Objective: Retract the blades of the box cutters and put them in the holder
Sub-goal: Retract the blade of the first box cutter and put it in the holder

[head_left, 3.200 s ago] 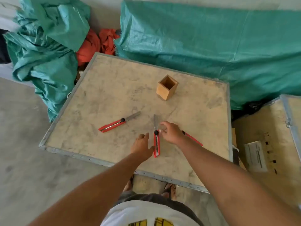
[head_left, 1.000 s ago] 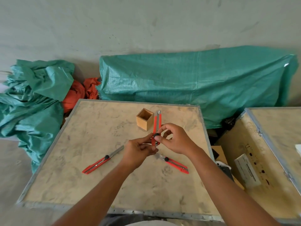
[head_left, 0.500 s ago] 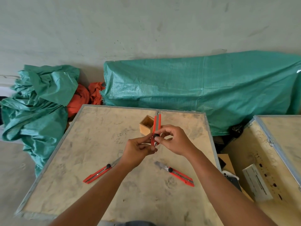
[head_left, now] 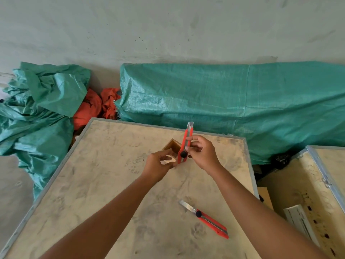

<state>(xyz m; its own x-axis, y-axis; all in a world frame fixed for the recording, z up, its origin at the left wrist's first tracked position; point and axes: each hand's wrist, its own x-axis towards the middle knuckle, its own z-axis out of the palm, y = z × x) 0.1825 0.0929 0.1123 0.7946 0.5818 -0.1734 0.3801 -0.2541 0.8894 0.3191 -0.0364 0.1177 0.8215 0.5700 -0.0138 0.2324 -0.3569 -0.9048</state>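
Observation:
I hold a red box cutter [head_left: 186, 140] upright above the wooden table [head_left: 104, 176]. My right hand [head_left: 202, 154] grips its middle, thumb by the black slider knob. My left hand [head_left: 159, 166] pinches its lower end. Only a short blade tip shows at the top. The wooden holder [head_left: 172, 144], a small open square box, stands just behind the hands and is partly hidden by them. A second red box cutter [head_left: 207, 220] lies on the table at the near right with its blade out. My left arm may hide the third cutter.
A green tarp-covered pile [head_left: 233, 101] lies behind the table, with crumpled green tarp [head_left: 41, 109] and orange cloth [head_left: 95, 107] at the far left. A second crate [head_left: 317, 193] with a white box [head_left: 298, 219] stands at the right. The table has a metal rim.
The middle cutter was picked up off the table and is now held upright in both hands. Its long blade now shows only a short tip. The hands have moved toward the holder.

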